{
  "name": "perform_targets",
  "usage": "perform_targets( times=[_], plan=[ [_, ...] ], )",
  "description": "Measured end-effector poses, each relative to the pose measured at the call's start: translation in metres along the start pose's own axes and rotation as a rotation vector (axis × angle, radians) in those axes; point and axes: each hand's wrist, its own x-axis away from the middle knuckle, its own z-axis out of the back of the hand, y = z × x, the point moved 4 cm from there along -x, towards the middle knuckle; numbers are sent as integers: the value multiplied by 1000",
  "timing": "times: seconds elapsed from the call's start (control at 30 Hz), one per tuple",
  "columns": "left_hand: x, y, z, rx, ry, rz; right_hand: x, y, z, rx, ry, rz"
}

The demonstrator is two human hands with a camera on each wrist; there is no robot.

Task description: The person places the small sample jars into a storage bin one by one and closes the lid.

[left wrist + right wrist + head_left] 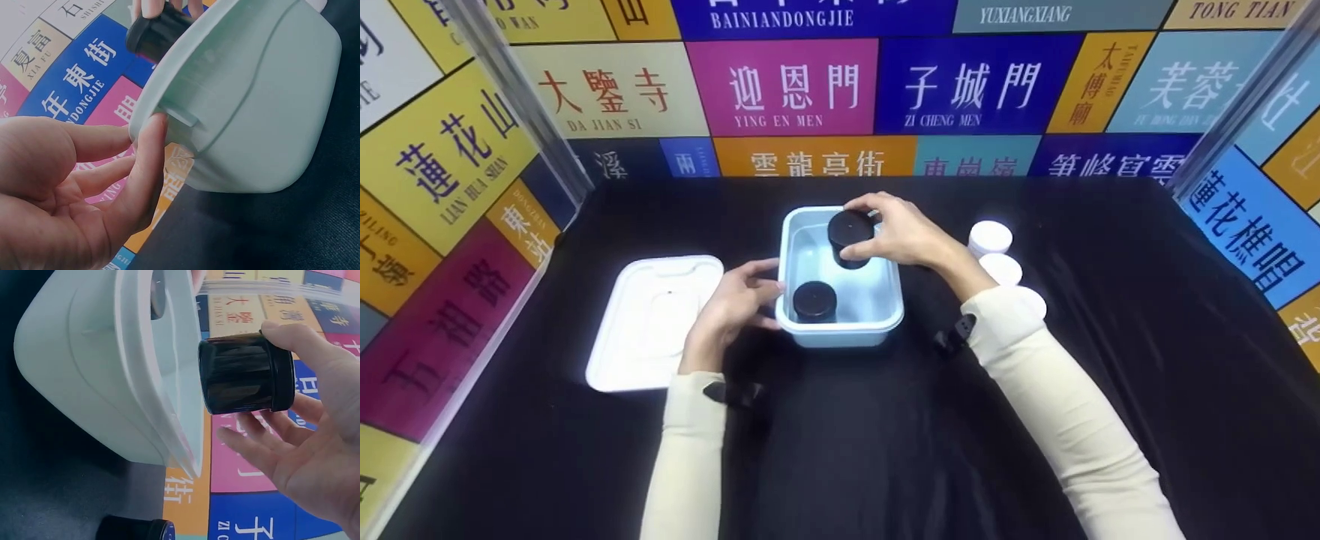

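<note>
A pale blue-green plastic container [840,337] stands lidless on the black cloth. My left hand [735,304] holds its left rim, thumb and fingers at the edge in the left wrist view. Between thumb and fingers, my right hand [904,229] grips a black jar [242,377] by its lid end. In the head view that jar is over the far right part of the container's opening; the right wrist view shows it upright and raised to rim height. A second black jar [814,300] sits inside, in the near left corner.
A white rectangular lid [649,322] lies left of the container. To its right stand several round white-topped things [990,238] in a row, partly hidden by the right forearm. Panels with printed characters [784,86] wall the back and sides.
</note>
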Motion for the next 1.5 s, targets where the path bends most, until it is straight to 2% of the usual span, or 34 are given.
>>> perform_targets(
  times=[0.27,0.5,0.73,0.93,1.23,1.5],
  plan=[
    [-1,0,-1,15,-5,3,-13,-7,-15,66,-60,-55],
    [-1,-1,0,19,-4,1,-23,-11,-31,105,-88,-51],
    [3,-4,2,6,3,31,-28,-6,-53,95,-146,-79],
    [-1,-2,0,14,1,27,-30,-1,-59,145,-146,-119],
    [-2,2,-2,12,-11,22,-31,-3,-66,166,-201,-87],
    [0,2,-1,12,-8,19,-34,-10,-73,233,-264,-38]
  ],
)
